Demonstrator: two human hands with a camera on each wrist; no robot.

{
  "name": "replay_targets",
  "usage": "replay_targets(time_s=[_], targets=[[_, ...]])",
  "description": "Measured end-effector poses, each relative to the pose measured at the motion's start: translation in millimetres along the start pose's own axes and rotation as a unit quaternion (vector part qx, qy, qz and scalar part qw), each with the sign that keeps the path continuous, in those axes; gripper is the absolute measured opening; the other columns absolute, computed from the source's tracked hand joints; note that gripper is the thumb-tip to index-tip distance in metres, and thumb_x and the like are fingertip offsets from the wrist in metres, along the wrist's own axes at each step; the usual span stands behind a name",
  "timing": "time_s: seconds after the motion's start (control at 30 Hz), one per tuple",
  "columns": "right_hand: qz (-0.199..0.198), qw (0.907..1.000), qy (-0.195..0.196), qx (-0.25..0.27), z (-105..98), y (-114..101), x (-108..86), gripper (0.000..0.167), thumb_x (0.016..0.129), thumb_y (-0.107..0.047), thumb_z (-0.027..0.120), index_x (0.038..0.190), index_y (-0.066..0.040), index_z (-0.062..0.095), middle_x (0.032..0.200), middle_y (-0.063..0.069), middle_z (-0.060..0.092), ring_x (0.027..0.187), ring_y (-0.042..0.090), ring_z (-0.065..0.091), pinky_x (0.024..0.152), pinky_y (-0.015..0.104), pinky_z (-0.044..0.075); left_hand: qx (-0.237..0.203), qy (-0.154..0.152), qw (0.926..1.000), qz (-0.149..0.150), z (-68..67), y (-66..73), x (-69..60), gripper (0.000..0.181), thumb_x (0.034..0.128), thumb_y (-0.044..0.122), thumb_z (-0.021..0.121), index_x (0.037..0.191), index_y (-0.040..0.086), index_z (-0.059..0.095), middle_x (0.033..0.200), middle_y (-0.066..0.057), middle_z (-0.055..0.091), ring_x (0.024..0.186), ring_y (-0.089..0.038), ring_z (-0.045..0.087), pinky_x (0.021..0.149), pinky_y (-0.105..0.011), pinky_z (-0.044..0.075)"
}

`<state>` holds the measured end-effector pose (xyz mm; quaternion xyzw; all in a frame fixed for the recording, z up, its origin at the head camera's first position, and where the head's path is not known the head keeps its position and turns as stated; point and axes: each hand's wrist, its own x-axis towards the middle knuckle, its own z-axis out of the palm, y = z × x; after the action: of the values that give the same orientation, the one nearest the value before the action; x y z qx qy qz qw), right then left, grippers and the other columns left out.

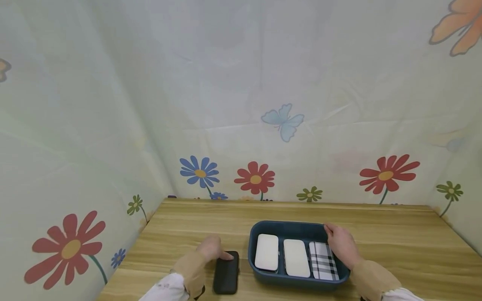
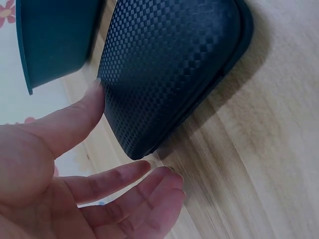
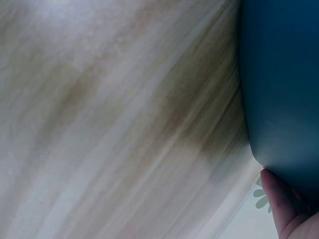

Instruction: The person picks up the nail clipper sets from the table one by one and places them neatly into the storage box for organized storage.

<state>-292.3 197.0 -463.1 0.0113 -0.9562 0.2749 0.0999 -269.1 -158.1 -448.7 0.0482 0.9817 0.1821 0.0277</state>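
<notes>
A flat black case point(image 1: 226, 278) with a checkered texture and rounded corners lies on the table left of the bin. My left hand point(image 1: 213, 249) is at its far end; in the left wrist view the thumb point(image 2: 89, 104) touches the case's edge, while the other fingers are relaxed just beyond its corner. My right hand point(image 1: 343, 246) grips the right rim of a dark blue plastic bin point(image 1: 297, 284). Inside the bin, side by side, are two white rounded rectangular items point(image 1: 267, 252) and a black-and-white plaid one point(image 1: 324, 261).
The wooden table point(image 1: 406, 246) carries the bin and the case. A pale curtain point(image 1: 226, 83) printed with flowers and butterflies rises behind the table's far edge and along its sides.
</notes>
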Motion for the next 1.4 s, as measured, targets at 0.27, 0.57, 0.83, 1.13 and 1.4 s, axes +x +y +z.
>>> replay_targets(time_s=[0.27, 0.57, 0.83, 1.13, 1.4], targets=[[-0.019, 0.9998, 0.009, -0.001, 0.1, 1.1, -1.0, 0.026, 0.089, -0.004, 0.044, 0.106, 0.011, 0.057, 0.097, 0.027, 0.061, 0.079, 0.028, 0.059, 0.071, 0.046, 0.047, 0.005, -0.020, 0.9998, 0.006, -0.2, 1.1, -4.7, 0.045, 0.0556, 0.035, 0.081, 0.065, 0.001, 0.054, 0.062, -0.005, 0.051, 0.054, -0.015, 0.043, 0.053, -0.025, 0.040], [-0.028, 0.9996, 0.007, 0.003, 0.2, 4.4, -0.5, 0.026, 0.090, -0.004, 0.044, 0.106, 0.011, 0.057, 0.100, 0.027, 0.060, 0.089, 0.037, 0.058, 0.076, 0.049, 0.045, -0.018, -0.018, 0.9997, 0.001, 3.4, 2.4, -3.9, 0.045, 0.0545, 0.031, 0.083, 0.069, -0.003, 0.057, 0.064, -0.007, 0.054, 0.055, -0.016, 0.044, 0.053, -0.025, 0.041], [-0.030, 0.9995, 0.012, 0.003, 1.2, 5.5, 0.3, 0.026, 0.090, -0.005, 0.044, 0.107, 0.010, 0.057, 0.100, 0.027, 0.060, 0.087, 0.034, 0.059, 0.075, 0.048, 0.046, -0.066, -0.038, 0.9958, -0.051, 4.9, 5.3, -3.1, 0.045, 0.0545, 0.025, 0.084, 0.073, -0.006, 0.057, 0.065, -0.009, 0.054, 0.051, -0.018, 0.051, 0.047, -0.025, 0.044], [-0.028, 0.9996, 0.010, 0.004, 0.6, 4.2, -0.1, 0.026, 0.090, -0.005, 0.043, 0.107, 0.010, 0.057, 0.100, 0.027, 0.061, 0.089, 0.036, 0.059, 0.077, 0.049, 0.045, -0.066, -0.042, 0.9934, -0.084, 8.4, 6.2, -0.2, 0.043, 0.0549, 0.026, 0.083, 0.070, -0.003, 0.056, 0.060, -0.008, 0.052, 0.044, -0.016, 0.050, 0.043, -0.027, 0.046], [-0.034, 0.9993, 0.014, 0.003, -0.8, 3.1, -0.6, 0.025, 0.089, -0.004, 0.044, 0.105, 0.010, 0.058, 0.097, 0.026, 0.062, 0.085, 0.034, 0.060, 0.074, 0.048, 0.046, -0.080, -0.037, 0.9915, -0.096, 10.6, 7.4, -0.8, 0.042, 0.0543, 0.024, 0.084, 0.069, -0.004, 0.055, 0.060, -0.009, 0.052, 0.043, -0.018, 0.051, 0.040, -0.027, 0.045]])
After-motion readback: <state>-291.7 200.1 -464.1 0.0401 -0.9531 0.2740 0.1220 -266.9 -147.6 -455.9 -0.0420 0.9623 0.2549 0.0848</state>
